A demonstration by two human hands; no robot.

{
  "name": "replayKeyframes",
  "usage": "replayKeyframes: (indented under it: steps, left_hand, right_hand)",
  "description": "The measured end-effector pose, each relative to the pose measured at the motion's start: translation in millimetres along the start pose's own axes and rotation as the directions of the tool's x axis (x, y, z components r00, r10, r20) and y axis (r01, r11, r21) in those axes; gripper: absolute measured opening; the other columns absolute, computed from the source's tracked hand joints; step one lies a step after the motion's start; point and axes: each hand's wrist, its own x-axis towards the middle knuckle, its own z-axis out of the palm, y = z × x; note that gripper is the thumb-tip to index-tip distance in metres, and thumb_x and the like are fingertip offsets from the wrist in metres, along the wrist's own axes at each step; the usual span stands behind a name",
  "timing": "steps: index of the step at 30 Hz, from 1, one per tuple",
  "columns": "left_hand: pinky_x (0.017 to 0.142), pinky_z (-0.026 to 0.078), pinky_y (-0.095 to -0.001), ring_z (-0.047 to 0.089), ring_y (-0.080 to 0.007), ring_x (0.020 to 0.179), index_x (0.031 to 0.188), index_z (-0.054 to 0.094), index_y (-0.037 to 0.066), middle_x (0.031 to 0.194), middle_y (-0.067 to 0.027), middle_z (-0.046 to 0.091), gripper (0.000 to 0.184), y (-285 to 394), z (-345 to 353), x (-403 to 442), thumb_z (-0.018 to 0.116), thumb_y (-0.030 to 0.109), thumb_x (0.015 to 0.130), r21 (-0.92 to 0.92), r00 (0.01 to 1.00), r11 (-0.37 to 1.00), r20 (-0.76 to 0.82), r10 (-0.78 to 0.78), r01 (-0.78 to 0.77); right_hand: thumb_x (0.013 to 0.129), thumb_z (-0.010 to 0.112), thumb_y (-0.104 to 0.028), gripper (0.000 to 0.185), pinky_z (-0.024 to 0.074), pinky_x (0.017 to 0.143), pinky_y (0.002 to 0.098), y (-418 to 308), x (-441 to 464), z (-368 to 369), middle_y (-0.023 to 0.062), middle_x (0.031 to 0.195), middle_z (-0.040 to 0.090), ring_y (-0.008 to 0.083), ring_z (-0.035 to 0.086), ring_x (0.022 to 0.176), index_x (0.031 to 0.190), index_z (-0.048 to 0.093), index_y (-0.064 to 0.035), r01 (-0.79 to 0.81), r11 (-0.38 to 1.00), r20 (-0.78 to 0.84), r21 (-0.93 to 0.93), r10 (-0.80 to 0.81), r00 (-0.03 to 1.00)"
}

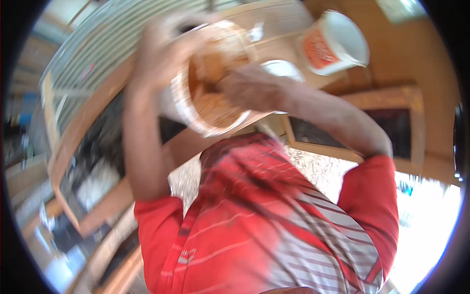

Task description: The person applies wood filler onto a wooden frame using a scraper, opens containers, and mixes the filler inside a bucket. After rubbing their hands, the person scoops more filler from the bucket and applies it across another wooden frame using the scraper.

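Note:
A white bucket (176, 100), its inside coated with orange-brown stuff, is tilted with its mouth towards me. My left hand (183, 51) is at the bucket's upper left rim, blurred, with its fingers curled round the edge. My right hand (249, 88) reaches into the mouth of the bucket from the right. Its fingers are smeared by motion, and whatever they hold cannot be made out.
At the upper right a white bucket with an orange label (320, 49) stands on a brown surface. A white lid or tub (284, 71) lies beside it. Wooden frames with dark panels (416, 127) are below, and corrugated sheet (93, 59) is at the upper left.

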Motion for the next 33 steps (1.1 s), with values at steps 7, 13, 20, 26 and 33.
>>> replayKeyframes:
  steps: [7, 13, 20, 26, 33]
  left_hand:
    - [0.106, 0.05, -0.0387, 0.063, -0.0272, 0.122, 0.135, 0.061, -0.007, 0.133, -0.0184, 0.065, 0.044, -51, -70, -55, 0.061, 0.018, 0.098, -0.381, 0.928, 0.882, -0.133, -0.348, 0.276]
    - [0.113, 0.047, -0.0441, 0.058, -0.0328, 0.131, 0.142, 0.053, -0.005, 0.143, -0.0235, 0.056, 0.05, -94, -123, -101, 0.059, 0.024, 0.101, -0.398, 0.926, 0.88, -0.16, -0.343, 0.257]
    - [0.118, 0.039, -0.0428, 0.052, -0.0317, 0.138, 0.152, 0.046, 0.006, 0.152, -0.0228, 0.052, 0.063, -109, -142, -135, 0.065, 0.036, 0.1, -0.351, 0.901, 0.897, -0.234, -0.364, 0.271]
    - [0.121, 0.033, -0.0416, 0.048, -0.031, 0.144, 0.161, 0.039, 0.015, 0.158, -0.0219, 0.049, 0.075, -126, -146, -147, 0.069, 0.045, 0.099, -0.13, 0.867, 0.939, -0.362, -0.343, 0.318]
    - [0.109, 0.05, -0.0452, 0.054, -0.0373, 0.137, 0.164, 0.026, 0.002, 0.158, -0.0271, 0.043, 0.075, -163, -154, -143, 0.055, 0.039, 0.106, -0.154, 0.686, 0.926, -0.631, -0.361, 0.346]
  right_hand:
    - [0.086, 0.063, -0.017, 0.031, 0.0588, 0.071, 0.0457, -71, -15, -37, 0.0169, 0.104, 0.053, 0.0343, 0.065, 0.091, 0.112, 0.058, -0.0011, -0.11, 0.994, -0.58, 0.019, 0.101, 0.808]
    - [0.092, 0.058, -0.02, 0.057, 0.0575, 0.068, 0.0417, -119, -50, 2, 0.014, 0.105, 0.054, 0.0286, 0.066, 0.091, 0.146, 0.047, -0.0046, -0.27, 0.961, -0.492, -0.056, 0.209, 0.845]
    - [0.099, 0.054, -0.016, 0.062, 0.0559, 0.073, 0.0446, -126, -63, 76, 0.0164, 0.103, 0.057, 0.0318, 0.067, 0.089, 0.159, 0.04, -0.0155, -0.259, 0.966, -0.3, 0.018, 0.253, 0.92]
    - [0.099, 0.053, -0.013, 0.066, 0.0553, 0.069, 0.0481, -172, -66, 27, 0.0205, 0.106, 0.059, 0.038, 0.067, 0.086, 0.162, 0.035, -0.0166, -0.251, 0.933, -0.435, 0.259, 0.345, 0.832]
    - [0.1, 0.051, -0.009, 0.072, 0.0542, 0.074, 0.0499, -156, -12, 72, 0.0273, 0.11, 0.058, 0.0432, 0.067, 0.085, 0.166, 0.022, -0.0122, -0.223, 0.958, -0.485, 0.183, 0.285, 0.826]
